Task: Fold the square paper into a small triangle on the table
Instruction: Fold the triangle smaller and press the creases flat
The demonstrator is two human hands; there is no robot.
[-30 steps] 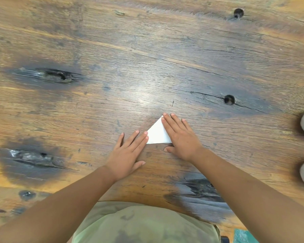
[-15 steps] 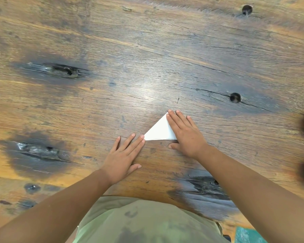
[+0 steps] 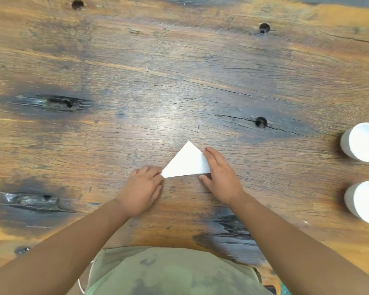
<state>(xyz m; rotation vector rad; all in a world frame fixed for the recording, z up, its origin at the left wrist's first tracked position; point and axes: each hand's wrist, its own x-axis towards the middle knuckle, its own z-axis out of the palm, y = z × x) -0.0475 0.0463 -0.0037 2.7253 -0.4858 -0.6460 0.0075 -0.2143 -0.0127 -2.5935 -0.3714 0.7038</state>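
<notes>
The white paper (image 3: 184,162) lies folded as a triangle on the wooden table (image 3: 136,86), apex pointing away from me. My left hand (image 3: 141,188) sits at the triangle's left corner with fingers curled, fingertips pinching that corner. My right hand (image 3: 221,174) lies flat with fingers together over the triangle's right corner, thumb just below its lower edge. A dark shadow line runs under the lower edge near the right hand, so that edge seems slightly raised.
Two white cups stand at the right edge of the table, one (image 3: 361,141) farther and one (image 3: 364,202) nearer. Dark knots and small holes (image 3: 261,122) mark the wood. My green shirt (image 3: 168,273) meets the table's near edge.
My left hand went from flat beside the paper to curled on its left corner. My right hand slid right, uncovering more of the triangle.
</notes>
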